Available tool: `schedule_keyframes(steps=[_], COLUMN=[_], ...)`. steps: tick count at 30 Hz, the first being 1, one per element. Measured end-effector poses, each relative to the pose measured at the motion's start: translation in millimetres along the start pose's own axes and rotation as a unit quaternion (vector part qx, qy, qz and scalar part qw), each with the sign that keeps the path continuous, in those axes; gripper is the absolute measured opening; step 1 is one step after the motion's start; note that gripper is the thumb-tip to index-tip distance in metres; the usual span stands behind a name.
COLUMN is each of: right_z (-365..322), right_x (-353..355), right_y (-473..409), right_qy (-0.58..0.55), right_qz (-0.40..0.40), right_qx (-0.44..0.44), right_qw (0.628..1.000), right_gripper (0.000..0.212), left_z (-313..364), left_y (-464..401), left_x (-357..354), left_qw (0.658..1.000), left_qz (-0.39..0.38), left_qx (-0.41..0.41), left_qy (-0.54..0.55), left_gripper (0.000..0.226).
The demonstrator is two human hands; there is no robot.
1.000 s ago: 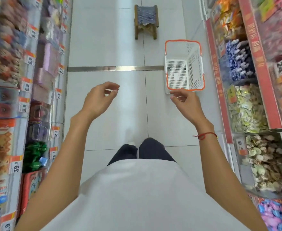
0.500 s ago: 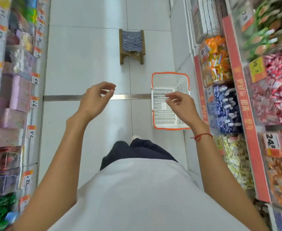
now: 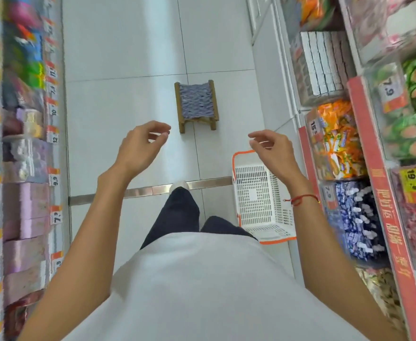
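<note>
1. Left hand (image 3: pixel 138 146), centre left of frame: fingers loosely curled, thumb and forefinger apart, holding nothing.
2. Right hand (image 3: pixel 273 153), centre right: fingers loosely curled, holding nothing, above the shopping basket (image 3: pixel 252 198), which stands on the floor at lower right beside the sweet shelves (image 3: pixel 374 168).
3. Hazard: a foot (image 3: pixel 179 187) may catch the shopping basket or the woven stool (image 3: pixel 197 104) at upper centre, since both sit in the narrow aisle.
</note>
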State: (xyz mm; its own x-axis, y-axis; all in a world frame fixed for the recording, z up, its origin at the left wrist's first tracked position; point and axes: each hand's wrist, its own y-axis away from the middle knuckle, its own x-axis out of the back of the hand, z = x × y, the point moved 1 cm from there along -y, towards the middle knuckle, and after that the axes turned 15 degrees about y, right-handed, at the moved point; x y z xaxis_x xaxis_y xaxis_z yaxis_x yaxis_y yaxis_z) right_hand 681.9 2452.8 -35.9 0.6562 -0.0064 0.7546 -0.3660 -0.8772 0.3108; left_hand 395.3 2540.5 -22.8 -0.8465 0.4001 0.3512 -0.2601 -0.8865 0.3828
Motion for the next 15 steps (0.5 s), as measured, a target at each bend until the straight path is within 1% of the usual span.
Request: schedule_keyframes(steps=[3, 7, 12, 15], right_z=[-10.8, -16.1, -6.7, -0.8], right_x=[4.0, 15.0, 35.9, 46.3], right_y=[-46.0, -103.4, -177.9, -220.8], right_qy=[-0.022, -0.048, -0.068, -0.08], right_qz=[0.017, 0.052, 0.079, 0.099], right_qx=[-0.028, -0.069, -0.124, -0.139], right_qw=[0.999, 0.995, 0.987, 0.982], right_gripper=[0.016, 0.014, 0.016, 0.016], left_z=[30.5, 70.0, 118.7, 149.0], left_y=[-67.5, -151.2, -253.3, -304.9], left_x=[10.8, 8.3, -15.7, -31.4], left_qw=[0.999, 0.995, 0.986, 0.981], left_qz=[-0.034, -0.078, -0.135, -0.157], left_qx=[-0.015, -0.035, -0.049, -0.063], left_qy=[-0.026, -0.047, -0.079, -0.092], left_gripper=[0.024, 0.02, 0.021, 0.021])
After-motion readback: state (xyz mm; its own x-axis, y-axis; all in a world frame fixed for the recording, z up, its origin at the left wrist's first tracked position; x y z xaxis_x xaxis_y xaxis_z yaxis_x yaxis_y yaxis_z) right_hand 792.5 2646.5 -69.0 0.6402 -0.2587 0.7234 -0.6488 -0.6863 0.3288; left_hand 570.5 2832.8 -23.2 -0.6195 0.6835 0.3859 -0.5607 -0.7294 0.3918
